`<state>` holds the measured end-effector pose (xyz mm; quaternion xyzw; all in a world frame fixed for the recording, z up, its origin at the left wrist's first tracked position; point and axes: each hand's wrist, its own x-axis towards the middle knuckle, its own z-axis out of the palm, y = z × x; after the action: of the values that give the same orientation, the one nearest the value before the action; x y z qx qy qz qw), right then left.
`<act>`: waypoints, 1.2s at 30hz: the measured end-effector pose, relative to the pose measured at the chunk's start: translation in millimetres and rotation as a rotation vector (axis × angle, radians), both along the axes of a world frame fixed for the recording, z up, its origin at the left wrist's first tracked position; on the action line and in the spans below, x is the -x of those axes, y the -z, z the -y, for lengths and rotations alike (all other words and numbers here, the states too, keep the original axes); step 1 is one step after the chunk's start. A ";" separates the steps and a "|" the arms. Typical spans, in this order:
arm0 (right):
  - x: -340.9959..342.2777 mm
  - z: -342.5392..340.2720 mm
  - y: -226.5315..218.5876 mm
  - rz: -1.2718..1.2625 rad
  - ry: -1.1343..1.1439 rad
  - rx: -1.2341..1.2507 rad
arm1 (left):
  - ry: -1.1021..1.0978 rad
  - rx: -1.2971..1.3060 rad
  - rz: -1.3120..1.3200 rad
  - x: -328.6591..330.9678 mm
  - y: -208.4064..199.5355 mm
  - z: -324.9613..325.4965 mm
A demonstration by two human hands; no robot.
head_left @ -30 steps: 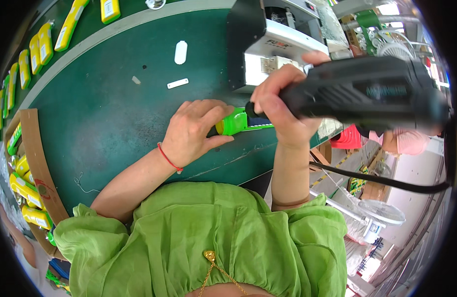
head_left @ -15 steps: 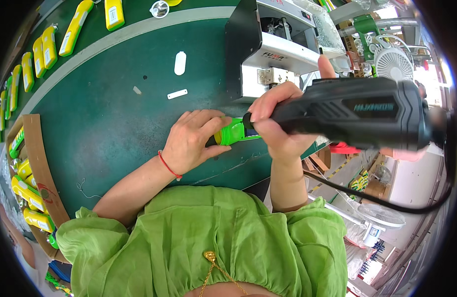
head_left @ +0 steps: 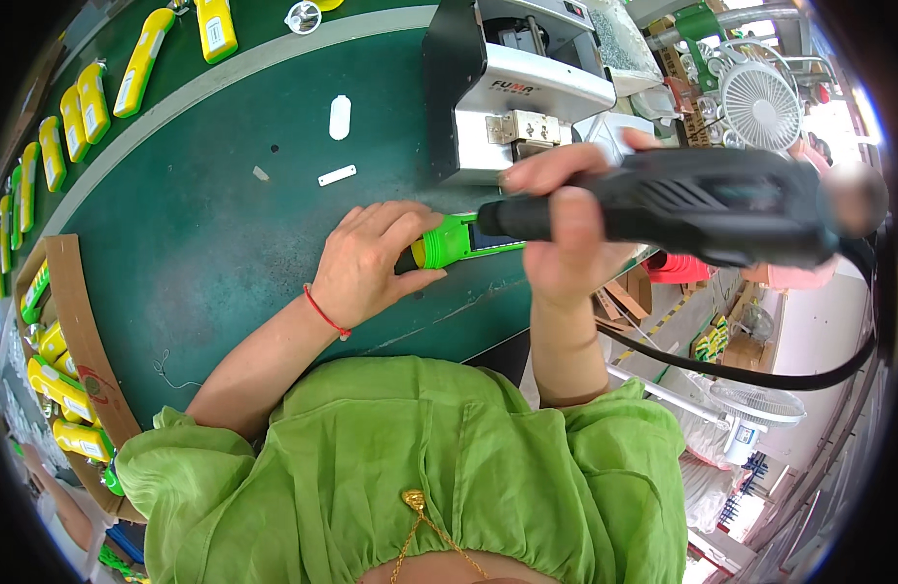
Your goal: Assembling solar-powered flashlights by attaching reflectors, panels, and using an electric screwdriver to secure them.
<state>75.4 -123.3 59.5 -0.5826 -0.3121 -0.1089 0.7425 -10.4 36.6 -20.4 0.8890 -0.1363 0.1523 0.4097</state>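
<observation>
My left hand (head_left: 369, 251) holds a bright green flashlight (head_left: 453, 240) by its yellow-ringed end, thumb and fingers on either side. The flashlight lies on the green tabletop with its long side open; a dark panel shows there in part. In my right hand (head_left: 571, 238) is a black electric screwdriver (head_left: 707, 206), held nearly level, its cord trailing from the back end. The screwdriver's nose is over the flashlight's open side. Whether its bit touches a screw is hidden. Beyond my left hand lie a white oval plate (head_left: 341, 117) and a narrow white strip (head_left: 337, 175).
A black and silver machine (head_left: 541, 86) stands beyond my right hand. Yellow and green flashlights (head_left: 145, 63) line the far left edge, and a cardboard box (head_left: 87, 336) holding several more stands at left. Another person is partly visible at right, near a white fan (head_left: 760, 105).
The screwdriver has shifted slightly along the flashlight, and my right thumb now lies across its nose. My left hand keeps its hold. The whole view has shifted a little.
</observation>
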 end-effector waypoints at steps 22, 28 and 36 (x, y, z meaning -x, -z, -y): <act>-34.0 16.9 -28.2 -0.061 0.008 0.029 | 0.029 0.124 -0.076 -7.9 -7.7 -8.1; 25.5 7.3 -3.0 0.006 -0.029 -0.195 | 0.031 0.115 -0.125 -7.6 -5.5 -7.1; 28.2 6.6 14.8 0.096 0.010 0.139 | 0.021 0.127 -0.022 -6.3 0.3 -5.5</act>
<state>47.2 -129.9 44.8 -0.6284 -0.3512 -0.1183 0.6839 -4.0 42.1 -20.7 0.8614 -0.1310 0.1467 0.4684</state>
